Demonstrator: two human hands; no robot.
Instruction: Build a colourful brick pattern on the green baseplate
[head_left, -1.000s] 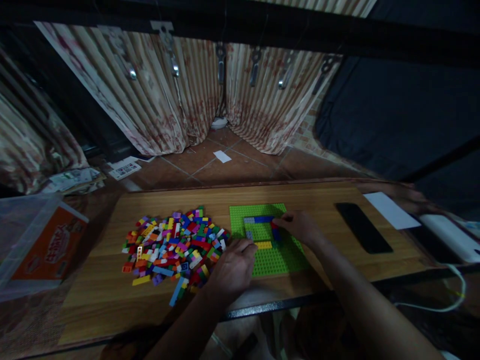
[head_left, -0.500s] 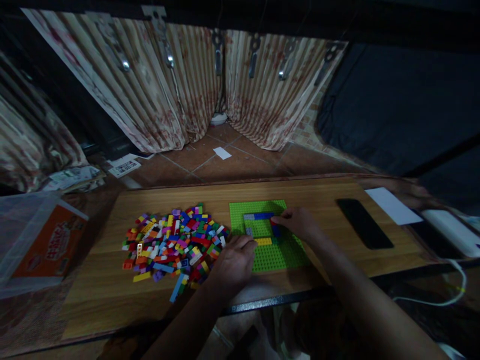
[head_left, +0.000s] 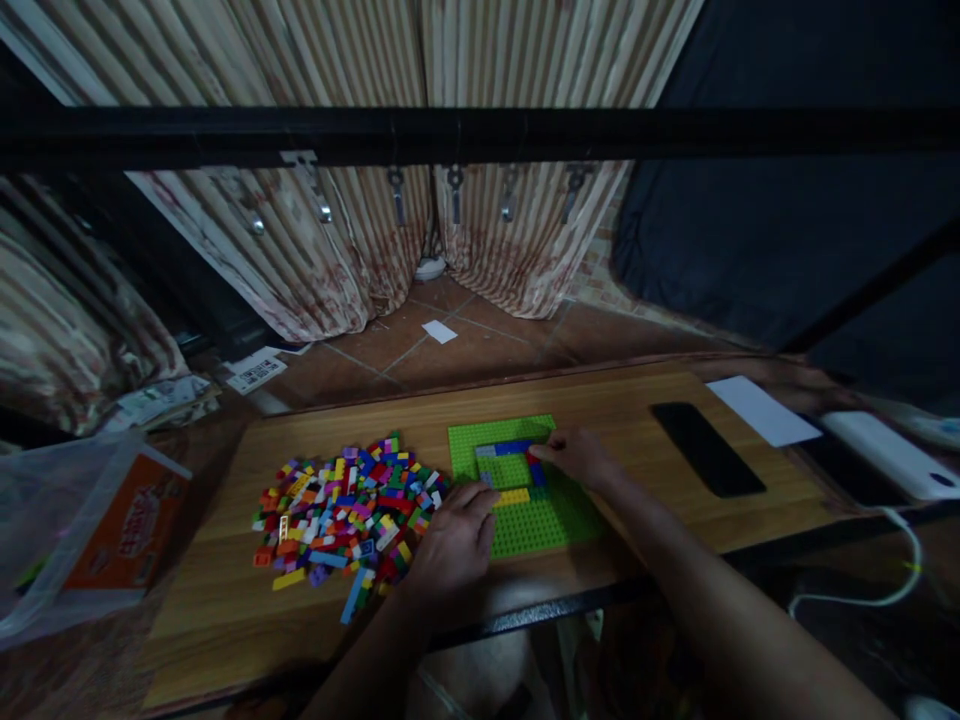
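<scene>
A green studded baseplate [head_left: 525, 540] lies on the table, carrying a rectangular outline of toy bricks. Its far side has a blue brick [head_left: 514, 447] and a grey brick [head_left: 486, 451]; a yellow brick [head_left: 513, 496] forms part of the near side. My right hand [head_left: 579, 456] is at the far right corner, thumb and fingers pinched on a red brick [head_left: 533, 457]. Beside the red one sits another blue brick [head_left: 538, 475]. My left hand [head_left: 457, 530] rests at the near left corner, fingers curled together by the yellow brick; whatever is under the fingertips is hidden.
Left of the baseplate spreads a pile of loose coloured bricks [head_left: 345, 510]. A clear plastic box [head_left: 97, 530] with an orange label stands at the far left. To the right lie a black phone [head_left: 706, 449], a white sheet [head_left: 763, 410] and a white device [head_left: 892, 455] with a cable.
The camera view has tilted up and shifted, so the table appears lower and slightly left. Both hands stay at the same parts of the brick outline, the right still at the red brick.
</scene>
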